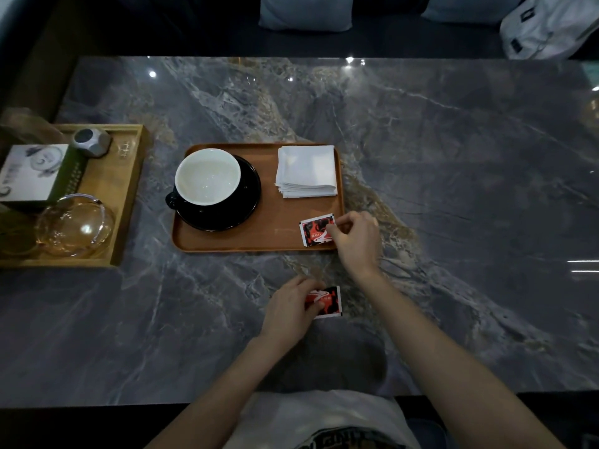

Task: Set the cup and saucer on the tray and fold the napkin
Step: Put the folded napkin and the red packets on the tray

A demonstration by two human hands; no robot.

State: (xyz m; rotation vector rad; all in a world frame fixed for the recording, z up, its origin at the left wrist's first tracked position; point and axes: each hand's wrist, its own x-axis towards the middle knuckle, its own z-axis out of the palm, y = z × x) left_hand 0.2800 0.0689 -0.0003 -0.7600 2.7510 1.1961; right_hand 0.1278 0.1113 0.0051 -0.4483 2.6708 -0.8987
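A brown tray (227, 243) lies on the marble table. On its left stands a cup (207, 176), white inside, on a black saucer (246, 202). A folded white napkin (307, 170) rests in the tray's far right corner. My right hand (355, 236) pinches a red and black sachet (313, 233) at the tray's near right corner. My left hand (290, 307) holds a second red and black sachet (329, 301) on the table in front of the tray.
A lighter wooden tray (123, 202) at the left edge holds a glass ashtray (76, 226), a box (35, 173) and a grey faceted object (90, 142). Cushions (306, 11) and a white bag (547, 27) sit beyond the table's far edge.
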